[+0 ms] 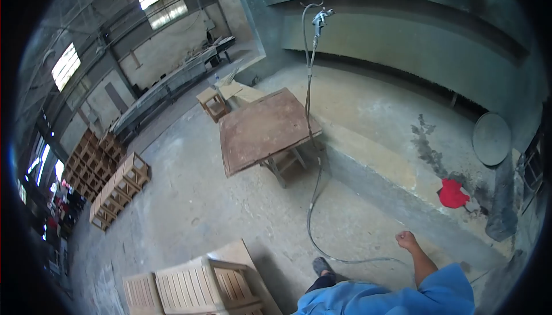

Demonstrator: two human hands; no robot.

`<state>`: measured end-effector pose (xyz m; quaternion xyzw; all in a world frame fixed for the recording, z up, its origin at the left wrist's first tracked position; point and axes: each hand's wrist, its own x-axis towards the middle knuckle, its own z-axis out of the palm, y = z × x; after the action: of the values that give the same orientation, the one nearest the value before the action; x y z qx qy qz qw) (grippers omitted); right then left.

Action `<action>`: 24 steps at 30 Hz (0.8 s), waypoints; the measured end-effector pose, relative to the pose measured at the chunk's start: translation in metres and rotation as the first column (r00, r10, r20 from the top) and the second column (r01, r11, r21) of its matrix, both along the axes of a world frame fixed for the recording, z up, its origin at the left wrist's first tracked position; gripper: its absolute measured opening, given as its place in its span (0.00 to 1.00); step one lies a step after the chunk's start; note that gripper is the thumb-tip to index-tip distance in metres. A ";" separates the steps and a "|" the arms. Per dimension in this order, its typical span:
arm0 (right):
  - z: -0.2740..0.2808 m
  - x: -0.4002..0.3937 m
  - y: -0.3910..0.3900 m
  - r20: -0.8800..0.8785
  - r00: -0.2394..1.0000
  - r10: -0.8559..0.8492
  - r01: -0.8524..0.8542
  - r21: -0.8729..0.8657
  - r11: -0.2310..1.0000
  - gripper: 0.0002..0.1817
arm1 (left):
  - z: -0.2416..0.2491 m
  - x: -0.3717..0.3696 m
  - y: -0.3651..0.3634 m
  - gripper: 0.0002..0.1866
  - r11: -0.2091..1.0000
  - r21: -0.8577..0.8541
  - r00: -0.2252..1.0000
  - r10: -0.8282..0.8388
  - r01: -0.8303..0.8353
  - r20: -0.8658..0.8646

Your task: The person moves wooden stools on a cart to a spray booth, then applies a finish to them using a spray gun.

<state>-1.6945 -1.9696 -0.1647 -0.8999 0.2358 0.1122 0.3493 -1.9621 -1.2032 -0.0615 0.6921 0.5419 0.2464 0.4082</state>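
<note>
My right hand hangs at my side with its fingers curled in, and nothing shows in it. It is over the concrete floor beside the low raised ledge. My left hand is out of view. Ahead, a spray gun hangs from a hook, and its grey hose drops past the table and loops over the floor near my foot. A brown square tabletop on wooden legs stands in front of me, apart from my hand.
Slatted wooden chairs stand at lower left. Wooden stools line the left, with more stacked behind. A small stool is beyond the table. A red cloth lies on the ledge near a round disc. A green-grey booth wall rises ahead.
</note>
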 end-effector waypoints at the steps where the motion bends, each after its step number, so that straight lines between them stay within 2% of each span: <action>1: -0.016 -0.003 0.003 -0.082 0.996 0.030 -0.036 -0.071 0.997 0.19 | 0.024 0.052 -0.006 0.16 0.978 -0.190 0.970 -0.033 0.080 0.239; 2: -0.035 -0.008 0.003 -0.168 0.984 0.056 -0.080 -0.141 0.987 0.20 | 0.020 0.107 0.009 0.21 0.965 -0.222 0.956 -0.076 0.142 0.282; 3: -0.064 -0.022 0.001 -0.154 0.973 0.174 -0.203 -0.199 0.959 0.20 | 0.028 0.170 0.017 0.30 0.922 -0.309 0.940 -0.132 0.232 0.313; 4: -0.089 -0.037 -0.002 -0.173 0.944 0.280 -0.308 -0.165 0.937 0.18 | 0.035 0.234 0.017 0.23 0.931 -0.317 0.944 -0.075 0.182 0.323; 5: -0.111 -0.054 -0.004 -0.020 0.720 0.693 -0.598 -0.526 0.606 0.16 | 0.064 0.302 -0.008 0.17 0.915 -0.319 0.927 -0.129 0.248 0.352; 6: -0.086 -0.056 0.014 -0.102 0.954 0.281 -0.293 -0.132 0.947 0.15 | 0.078 0.359 -0.022 0.21 0.856 -0.282 0.865 -0.306 0.433 0.397; 7: -0.058 -0.065 0.036 -0.348 0.929 -0.126 0.210 0.215 0.954 0.14 | 0.093 0.416 -0.042 0.21 0.788 -0.262 0.791 -0.408 0.557 0.455; 9: -0.050 -0.071 0.055 -0.396 0.898 -0.193 0.316 0.274 0.909 0.13 | 0.125 0.528 -0.083 0.21 0.642 -0.239 0.649 -0.537 0.729 0.539; 10: -0.053 -0.072 0.063 -0.389 0.897 -0.212 0.335 0.281 0.899 0.13 | 0.148 0.579 -0.112 0.21 0.572 -0.231 0.585 -0.573 0.787 0.574; 12: -0.088 -0.073 0.060 -0.100 0.992 0.076 -0.062 0.137 0.989 0.14 | 0.191 0.664 -0.167 0.21 0.427 -0.152 0.420 -0.651 0.891 0.633; 13: -0.095 -0.057 0.061 -0.090 0.994 0.056 -0.044 0.132 0.990 0.14 | 0.201 0.709 -0.187 0.21 0.356 -0.107 0.335 -0.678 0.929 0.654; 14: -0.101 -0.042 0.061 -0.099 0.989 0.107 -0.106 0.023 0.994 0.13 | 0.214 0.738 -0.208 0.21 0.339 -0.099 0.317 -0.681 0.935 0.660; 15: -0.107 -0.028 0.065 -0.116 0.980 0.160 -0.170 -0.078 0.982 0.14 | 0.230 0.762 -0.229 0.21 0.261 -0.069 0.236 -0.689 0.963 0.685; 16: -0.111 0.009 0.053 -0.116 0.972 0.203 -0.223 -0.199 0.954 0.15 | 0.251 0.797 -0.258 0.21 0.177 -0.012 0.131 -0.680 0.984 0.721; 17: -0.113 0.043 0.047 -0.127 0.962 0.242 -0.271 -0.312 0.911 0.16 | 0.269 0.829 -0.282 0.21 0.161 0.019 0.096 -0.676 0.987 0.730; 18: -0.107 0.056 0.061 -0.166 0.945 0.283 -0.327 -0.393 0.859 0.18 | 0.277 0.849 -0.296 0.21 0.091 0.020 0.045 -0.661 0.996 0.749; 19: -0.099 0.086 0.060 -0.202 0.966 -0.164 0.192 0.130 0.973 0.15 | 0.287 0.871 -0.308 0.22 0.015 0.025 -0.009 -0.640 1.000 0.768; 20: -0.061 0.126 0.072 -0.163 0.876 -0.453 0.482 0.299 0.823 0.14 | 0.299 0.896 -0.323 0.22 -0.010 0.034 -0.033 -0.642 0.999 0.766; 21: -0.029 0.156 0.080 -0.174 0.690 -0.703 0.689 0.456 0.563 0.12 | 0.309 0.919 -0.340 0.22 -0.043 0.033 -0.053 -0.627 0.999 0.777; 23: -0.003 0.203 0.080 0.038 0.686 -0.727 0.653 0.408 0.638 0.13 | 0.326 0.959 -0.378 0.23 -0.129 0.037 -0.106 -0.583 0.991 0.806; 24: 0.010 0.216 0.081 0.159 0.673 -0.723 0.603 0.449 0.660 0.12 | 0.333 0.981 -0.396 0.23 -0.169 0.035 -0.128 -0.577 0.985 0.807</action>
<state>-1.4784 -1.8885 -0.1542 -0.6738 0.4662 -0.1333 0.5575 -0.9811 -1.5989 0.2710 0.5538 -0.2083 -0.1119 0.7984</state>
